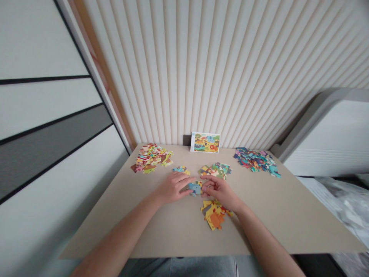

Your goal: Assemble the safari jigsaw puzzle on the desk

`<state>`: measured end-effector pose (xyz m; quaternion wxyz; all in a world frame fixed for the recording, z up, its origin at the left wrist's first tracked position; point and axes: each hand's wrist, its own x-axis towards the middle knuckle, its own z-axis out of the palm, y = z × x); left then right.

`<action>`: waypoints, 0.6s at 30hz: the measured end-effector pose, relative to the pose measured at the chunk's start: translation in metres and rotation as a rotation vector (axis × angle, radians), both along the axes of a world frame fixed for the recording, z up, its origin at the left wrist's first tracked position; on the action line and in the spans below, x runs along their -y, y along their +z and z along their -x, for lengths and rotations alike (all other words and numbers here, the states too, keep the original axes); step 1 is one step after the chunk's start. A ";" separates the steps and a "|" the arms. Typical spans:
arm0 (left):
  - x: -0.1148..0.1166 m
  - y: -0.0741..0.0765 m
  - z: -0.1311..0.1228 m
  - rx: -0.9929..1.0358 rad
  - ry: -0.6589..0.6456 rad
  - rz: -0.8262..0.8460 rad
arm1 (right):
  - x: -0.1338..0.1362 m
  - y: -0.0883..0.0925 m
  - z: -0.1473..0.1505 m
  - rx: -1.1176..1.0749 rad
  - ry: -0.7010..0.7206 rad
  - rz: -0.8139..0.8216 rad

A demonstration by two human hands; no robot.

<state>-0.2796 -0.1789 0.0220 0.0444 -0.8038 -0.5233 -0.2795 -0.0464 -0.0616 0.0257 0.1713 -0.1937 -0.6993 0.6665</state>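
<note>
Left to right across the table (135,215): at the far left corner we note a red-and-green pile (154,156). Inward lies a small blue-and-yellow cluster (181,169), just beyond the left hand (178,187), whose thumb and forefinger stand apart, tips at the left side of the blue puzzle section (196,187). That section lies flat mid-table, between the hands; one piece or several joined, we cannot tell. Behind it, a picture card (205,142) leans at the far edge. A yellow-and-orange pile (215,215) sits toward the near edge, a green-toned pile (219,169) farther off. The right hand (220,190) is narrow, fingers curled at the section's right side; whether it pinches a piece, we cannot tell. Far right corner: a dark-blue pile (258,159). We judge the step to be fitting edges together; the next move calls for steadying left, aligning tabs, pressing flat.
</note>
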 end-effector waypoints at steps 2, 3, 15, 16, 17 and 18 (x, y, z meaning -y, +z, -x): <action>0.000 -0.001 0.000 0.067 0.008 0.008 | -0.003 0.003 -0.004 0.008 0.005 -0.058; -0.001 -0.002 0.001 0.104 0.021 0.006 | -0.005 0.006 -0.008 0.028 0.012 -0.113; -0.016 -0.024 0.028 0.246 0.542 -0.081 | -0.021 0.023 -0.036 0.389 0.391 -0.526; -0.017 -0.025 0.029 0.237 0.562 -0.092 | -0.021 0.022 -0.036 0.391 0.382 -0.523; -0.017 -0.026 0.030 0.230 0.577 -0.105 | -0.021 0.021 -0.036 0.392 0.371 -0.506; -0.017 -0.026 0.029 0.225 0.580 -0.118 | -0.021 0.020 -0.036 0.386 0.354 -0.474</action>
